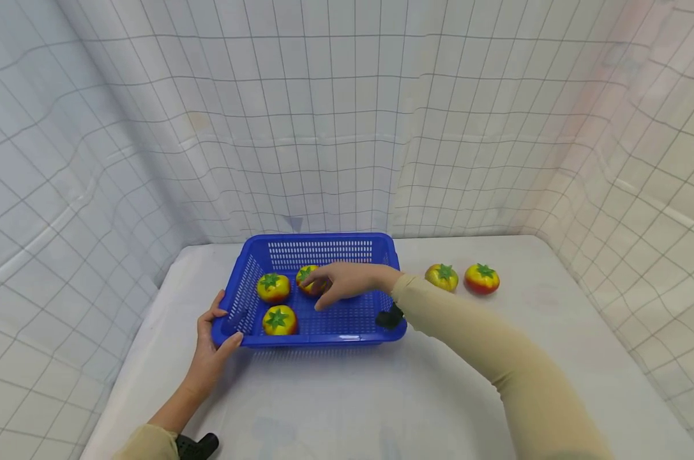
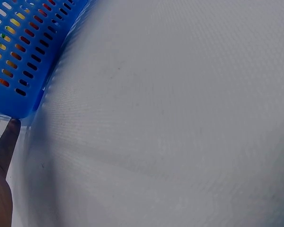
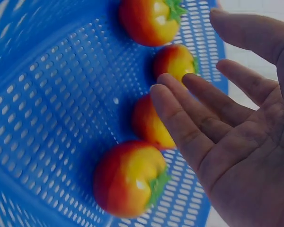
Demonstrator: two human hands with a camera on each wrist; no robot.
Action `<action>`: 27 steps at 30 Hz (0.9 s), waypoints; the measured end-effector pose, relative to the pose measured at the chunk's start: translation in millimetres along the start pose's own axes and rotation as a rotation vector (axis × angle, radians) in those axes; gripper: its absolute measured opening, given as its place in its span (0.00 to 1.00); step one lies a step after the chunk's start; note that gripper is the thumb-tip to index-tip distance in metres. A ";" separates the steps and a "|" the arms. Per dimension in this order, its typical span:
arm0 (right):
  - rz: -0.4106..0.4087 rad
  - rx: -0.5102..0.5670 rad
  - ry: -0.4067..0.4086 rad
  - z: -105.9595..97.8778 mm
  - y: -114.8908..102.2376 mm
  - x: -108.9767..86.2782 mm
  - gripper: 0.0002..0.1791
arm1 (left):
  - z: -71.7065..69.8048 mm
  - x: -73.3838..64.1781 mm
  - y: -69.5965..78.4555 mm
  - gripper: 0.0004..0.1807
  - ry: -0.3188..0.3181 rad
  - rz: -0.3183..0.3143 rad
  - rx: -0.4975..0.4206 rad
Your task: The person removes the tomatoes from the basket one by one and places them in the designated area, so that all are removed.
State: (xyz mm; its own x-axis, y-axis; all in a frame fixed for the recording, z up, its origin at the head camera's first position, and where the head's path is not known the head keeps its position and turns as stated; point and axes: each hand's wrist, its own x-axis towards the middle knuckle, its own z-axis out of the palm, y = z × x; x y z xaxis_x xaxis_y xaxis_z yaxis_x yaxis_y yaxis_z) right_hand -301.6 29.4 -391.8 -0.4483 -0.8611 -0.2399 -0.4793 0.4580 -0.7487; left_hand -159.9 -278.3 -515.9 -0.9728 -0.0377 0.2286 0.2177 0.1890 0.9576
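Observation:
A blue plastic basket (image 1: 324, 341) with slotted walls sits on the table. My left hand (image 1: 207, 358) grips its near left corner, thumb over the front rim and fingers on the side rim. In the left wrist view the thumb touches the basket's edge. Several red-and-yellow tomatoes with green leafy tops lie inside, among them a back-left tomato (image 1: 274, 289) and a front tomato (image 1: 280, 321). Over the basket hovers my right hand (image 1: 349, 281), fingers spread and palm empty. It partly covers another tomato (image 1: 304, 276); the right wrist view shows the tomatoes (image 3: 130, 179) below its fingers.
Right of the basket, two more tomatoes lie on the white table (image 1: 347, 396): a yellowish tomato (image 1: 442, 278) close to my right sleeve and a redder tomato (image 1: 482, 280) beyond it. Checked white curtains (image 1: 335, 128) hang behind and along both sides.

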 end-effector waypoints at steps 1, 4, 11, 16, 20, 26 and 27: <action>-0.002 0.002 0.002 2.0 0.2 4.1 0.31 | -0.1 0.0 -0.2 0.26 0.001 0.000 0.001; -0.001 0.004 -0.002 8.7 -1.4 14.9 0.30 | -0.4 0.1 -0.5 0.25 0.004 0.002 0.004; 0.033 -0.042 -0.045 20.4 -7.5 32.2 0.33 | -0.7 0.3 -1.1 0.26 0.001 0.001 0.016; 0.091 -0.008 -0.068 23.6 -9.3 40.5 0.34 | -1.1 0.6 -1.9 0.25 0.001 0.003 0.017; 0.123 0.090 -0.105 25.6 -9.6 46.2 0.35 | -1.3 0.0 -2.9 0.25 0.001 0.013 0.012; 0.169 0.155 -0.139 26.5 -11.4 54.0 0.38 | -1.8 -0.8 -3.5 0.25 -0.006 0.024 0.000; 0.175 0.153 -0.148 26.3 -12.2 55.2 0.38 | -1.8 -0.8 -3.3 0.25 -0.006 0.023 0.001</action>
State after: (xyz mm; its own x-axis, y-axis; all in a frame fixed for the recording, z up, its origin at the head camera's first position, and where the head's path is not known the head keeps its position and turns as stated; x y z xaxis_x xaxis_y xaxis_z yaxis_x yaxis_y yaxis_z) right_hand -300.7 -29.5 -412.2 -0.3941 -0.7996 -0.4532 -0.2793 0.5740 -0.7698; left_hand -159.7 -280.6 -519.0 -0.9680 -0.0271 0.2497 0.2402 0.1908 0.9518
